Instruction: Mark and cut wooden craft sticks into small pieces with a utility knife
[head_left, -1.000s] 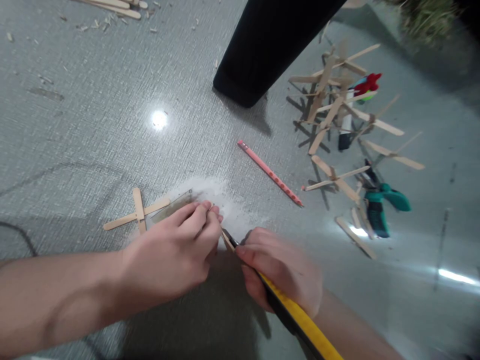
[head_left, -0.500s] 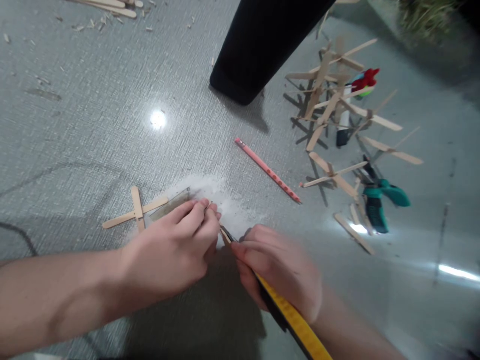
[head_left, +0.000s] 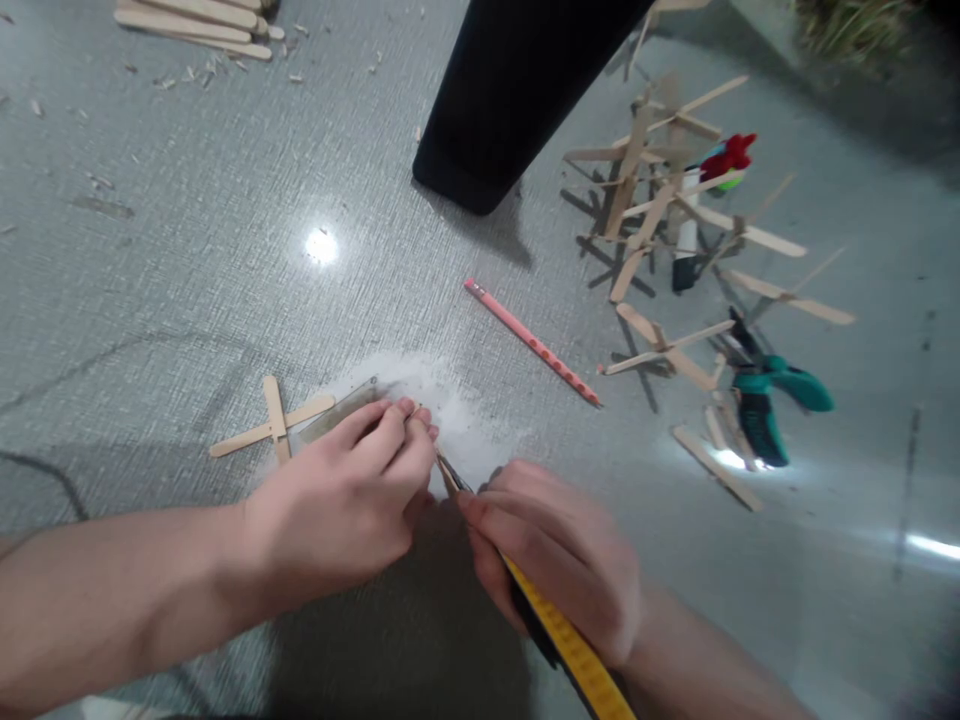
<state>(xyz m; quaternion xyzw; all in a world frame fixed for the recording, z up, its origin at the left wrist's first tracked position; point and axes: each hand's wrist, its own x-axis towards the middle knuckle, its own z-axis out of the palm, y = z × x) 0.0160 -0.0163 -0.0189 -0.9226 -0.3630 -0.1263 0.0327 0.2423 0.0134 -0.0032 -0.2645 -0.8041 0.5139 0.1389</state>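
"Where's the work on your feed?"

"Just below the pink pencil (head_left: 532, 343). A thin wooden stick (head_left: 448, 482) spans the gap between my two hands. The fingertips of my left hand (head_left: 352, 490) pinch its far end and mostly hide it. My right hand (head_left: 562, 560) is wrapped round a yellow knife (head_left: 559, 630), thumb up by the metal blade, which lies along the stick."

"How far along are you?"

"Partway, I'd judge. Already joined: a flat cross (head_left: 277, 425) left of the pencil and lower, plus a cluster of crosses (head_left: 655, 218) to its right, some propped up off the grey surface (head_left: 225, 290). The stick in my fingers shows no crosspiece, though much of it is covered. The loose sticks (head_left: 187, 20), well up and left of the pencil, are uncrossed too."

"And materials?"

"Bare pale wood, flat, round-ended, with splintery chips (head_left: 195, 75) just under that stack. The surface has a fine scratchy grain, and a powdery white patch (head_left: 472, 430) sits below the pencil. The pencil itself has a row of dimples. Right of it and lower lie pliers (head_left: 761, 400) with smooth green handles. Above it stands something black (head_left: 502, 100), straight-sided and matte; I can't tell what."
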